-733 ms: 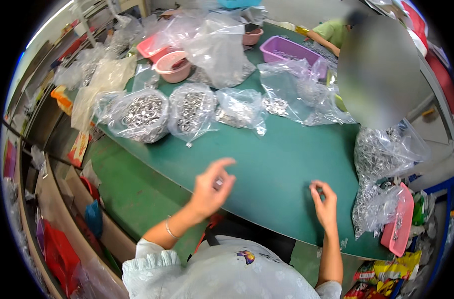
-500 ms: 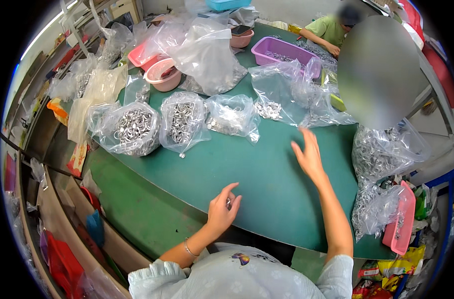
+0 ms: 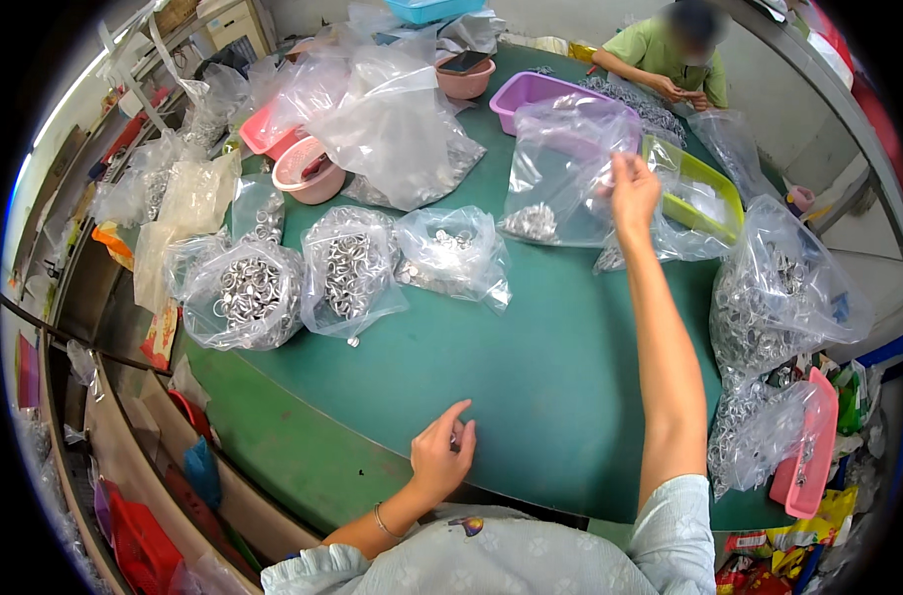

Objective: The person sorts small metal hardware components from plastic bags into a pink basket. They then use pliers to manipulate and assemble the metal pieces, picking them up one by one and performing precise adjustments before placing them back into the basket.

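Observation:
My left hand [image 3: 441, 456] is curled above the near edge of the green table [image 3: 392, 372], closed around a small silvery metal piece [image 3: 455, 439], mostly hidden by the fingers. Stretched far forward, my right hand [image 3: 634, 196] pinches the upper edge of a clear plastic bag [image 3: 560, 174]. Small shiny metal parts [image 3: 533, 222] lie in that bag's lower left corner. To its left stand three opened clear bags: one of whitish metal discs [image 3: 453, 254], and two of silvery rings, the middle bag [image 3: 348, 270] and the left bag [image 3: 248, 296].
A purple basin [image 3: 511, 97] and a lime-green tray [image 3: 726, 203] stand beyond my right hand. Bulging bags of metal parts [image 3: 759, 297] and a pink tray [image 3: 818, 446] line the right edge. Across the table a person in green [image 3: 660, 55] handles small parts. Pink bowls [image 3: 308, 171] stand back left.
My right hand has moved forward and closed on the clear bag's edge, which is now raised. My left hand stays near the table edge. The green tray has come into fuller view.

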`<state>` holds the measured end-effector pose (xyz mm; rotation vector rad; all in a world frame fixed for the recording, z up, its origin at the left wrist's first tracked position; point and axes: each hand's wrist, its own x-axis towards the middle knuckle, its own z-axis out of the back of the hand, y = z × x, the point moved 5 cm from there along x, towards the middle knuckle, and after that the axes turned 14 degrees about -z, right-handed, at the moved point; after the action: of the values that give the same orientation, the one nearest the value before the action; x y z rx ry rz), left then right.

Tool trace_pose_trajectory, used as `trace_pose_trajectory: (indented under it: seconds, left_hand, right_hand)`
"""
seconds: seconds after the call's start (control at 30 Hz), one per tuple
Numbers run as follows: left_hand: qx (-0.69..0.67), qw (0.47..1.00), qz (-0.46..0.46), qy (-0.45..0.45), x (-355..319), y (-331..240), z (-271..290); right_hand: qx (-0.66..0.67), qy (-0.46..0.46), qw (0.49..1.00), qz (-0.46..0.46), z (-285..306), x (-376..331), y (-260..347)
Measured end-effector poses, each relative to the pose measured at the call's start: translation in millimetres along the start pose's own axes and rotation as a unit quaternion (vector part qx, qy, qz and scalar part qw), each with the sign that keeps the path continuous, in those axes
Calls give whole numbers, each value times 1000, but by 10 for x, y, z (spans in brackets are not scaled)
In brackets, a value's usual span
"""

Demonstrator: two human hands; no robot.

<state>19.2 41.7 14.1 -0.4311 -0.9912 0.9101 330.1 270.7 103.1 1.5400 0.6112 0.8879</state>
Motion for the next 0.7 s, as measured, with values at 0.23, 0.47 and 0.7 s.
trace_pose_trajectory:
  seconds: [0.23, 0.47, 0.7]
  left_hand:
    - [22, 1000, -11, 12, 22, -24, -27]
    - [26, 999, -23, 2, 14, -25, -22]
    - [25, 999, -31, -5, -9, -30, -27]
  right_hand:
    - [78, 8, 993, 87, -82, 153, 377]
    - [119, -15, 980, 160, -111, 424, 599]
    - [-180, -92, 973, 108, 242, -161, 42]
